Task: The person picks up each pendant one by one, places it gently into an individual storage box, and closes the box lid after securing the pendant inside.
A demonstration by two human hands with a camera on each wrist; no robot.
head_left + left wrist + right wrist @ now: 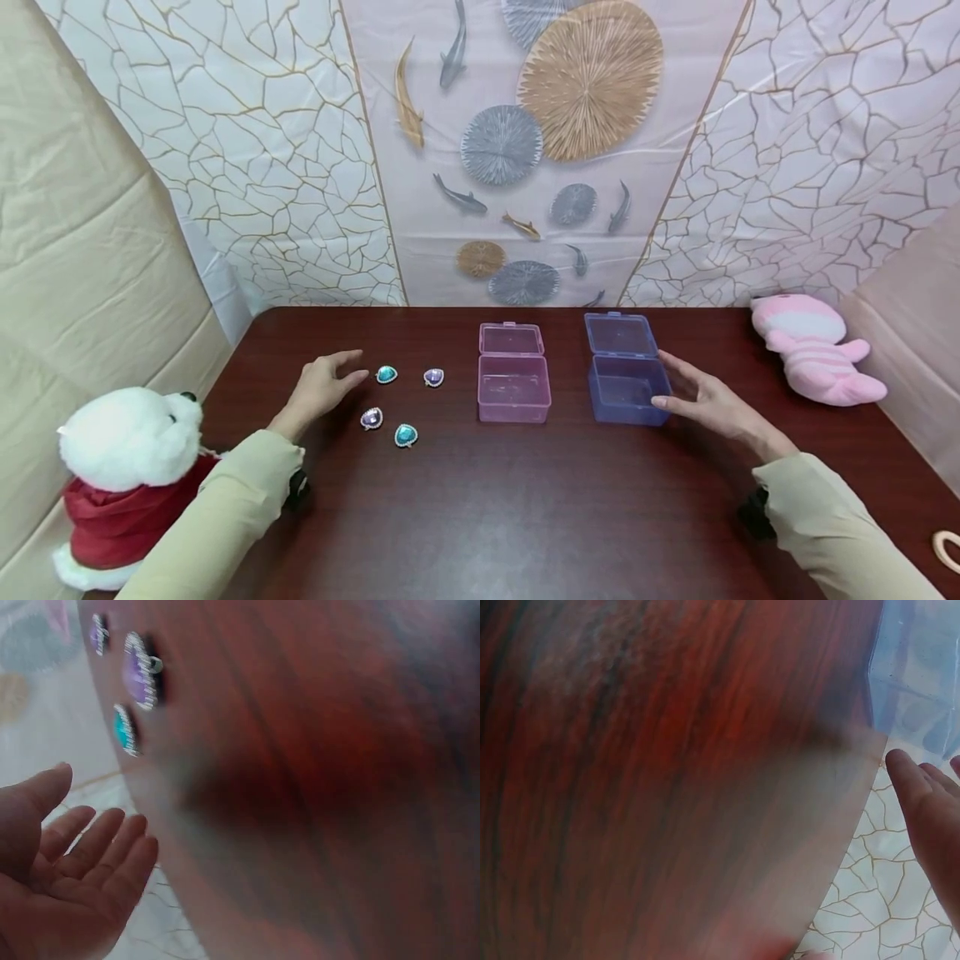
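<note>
My left hand (324, 385) hovers just left of a teal heart-shaped gem charm (386, 374), its fingers loosely bent and nothing in them. Three more charms lie close by: a purple one (433, 377) to the right, another purple one (372, 418) nearer me, and a second teal one (406, 435). In the left wrist view the palm shows bare beside a purple charm (139, 671). My right hand (708, 403) is at the right side of a clear blue plastic box (630, 410), thumb and fingers spread along its wall. The box's lid is raised.
A clear pink box (513, 412) with its lid up stands left of the blue one. A white plush bear (127, 442) in red sits at the left, and a pink plush toy (817, 350) lies at the far right. A wooden ring (947, 550) is at the right edge.
</note>
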